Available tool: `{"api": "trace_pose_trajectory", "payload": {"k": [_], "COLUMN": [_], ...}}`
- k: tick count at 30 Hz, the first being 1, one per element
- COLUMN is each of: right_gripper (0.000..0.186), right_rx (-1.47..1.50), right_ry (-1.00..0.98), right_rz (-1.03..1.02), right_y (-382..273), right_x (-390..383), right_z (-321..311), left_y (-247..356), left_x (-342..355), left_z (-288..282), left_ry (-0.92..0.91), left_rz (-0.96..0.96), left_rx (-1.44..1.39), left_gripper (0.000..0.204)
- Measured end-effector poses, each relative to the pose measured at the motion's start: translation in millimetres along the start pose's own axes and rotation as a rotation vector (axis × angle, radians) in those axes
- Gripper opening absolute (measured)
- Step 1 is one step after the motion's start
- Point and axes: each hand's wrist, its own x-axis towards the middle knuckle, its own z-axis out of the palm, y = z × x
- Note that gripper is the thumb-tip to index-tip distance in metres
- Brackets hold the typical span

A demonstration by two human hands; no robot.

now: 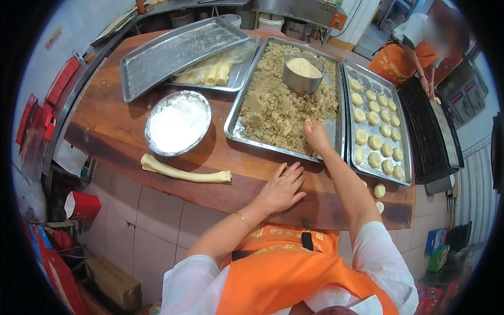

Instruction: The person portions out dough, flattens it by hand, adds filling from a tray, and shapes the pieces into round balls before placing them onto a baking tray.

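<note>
My right hand is in a large tray of crumbly brown filling, its fingers curled closed on some of it. A steel ring container of pale seeds stands in that tray. My left hand rests spread on the wooden table, below the tray, holding nothing. A long dough roll lies left of it, under a bowl of white powder. A few pale dough pieces lie at the table's right.
An empty tray overlaps a tray of dough rolls at back left. A tray of round pastries is right of the filling. A co-worker in an orange apron handles something by black trays. Red bins sit left.
</note>
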Motion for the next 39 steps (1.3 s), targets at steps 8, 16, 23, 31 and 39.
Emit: {"api": "trace_pose_trajectory", "payload": {"k": [8, 16, 23, 31, 39], "right_gripper": [0.031, 0.049, 0.05, 0.048, 0.04], "right_rx": [0.223, 0.366, 0.403, 0.582, 1.668], "right_ry": [0.028, -0.043, -0.081, -0.198, -0.234], "right_rz": [-0.177, 0.102, -0.036, 0.251, 0.523], "right_y": [-8, -9, -9, -15, -57], "right_x": [6, 10, 6, 8, -16], "right_z": [-16, -25, -29, -38, -55], "left_y": [0, -4, 15, 0, -16], "left_x": [-3, -4, -57, -33, -28], "left_z": [4, 0, -24, -42, -70], "left_ry": [-0.004, -0.052, -0.073, -0.112, -0.23], "left_rz": [-0.012, -0.042, -0.078, -0.117, -0.494], "left_rx": [-0.021, -0.104, 0.003, 0.016, -0.83], "left_gripper": [0.051, 0.052, 0.055, 0.023, 0.02]}}
